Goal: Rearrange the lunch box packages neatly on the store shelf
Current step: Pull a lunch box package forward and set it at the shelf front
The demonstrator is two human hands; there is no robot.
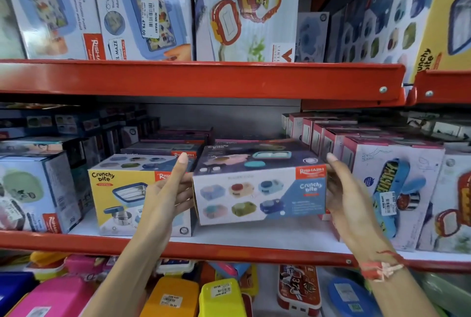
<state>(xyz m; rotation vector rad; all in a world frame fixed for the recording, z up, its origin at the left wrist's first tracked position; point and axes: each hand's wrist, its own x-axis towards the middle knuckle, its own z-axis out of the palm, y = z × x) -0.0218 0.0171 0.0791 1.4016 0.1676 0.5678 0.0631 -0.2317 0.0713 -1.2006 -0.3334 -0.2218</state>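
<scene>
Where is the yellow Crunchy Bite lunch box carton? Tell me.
Head view, middle shelf, left of centre: yellow Crunchy Bite carton stands behind the left hand, beside the held blue-and-white carton.

Both hands [163,194] [344,197] grip the Crunchy Bite box [260,192], seemingly lifted.

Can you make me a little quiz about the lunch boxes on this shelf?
1. True or false: both hands hold the Crunchy Bite box.
2. What colour is the front of the box just left of it? A) yellow B) green C) black
3. Fill in: the left hand grips its left end, the right hand its ____ end.

Key: 1 true; 2 A; 3 right.
</scene>
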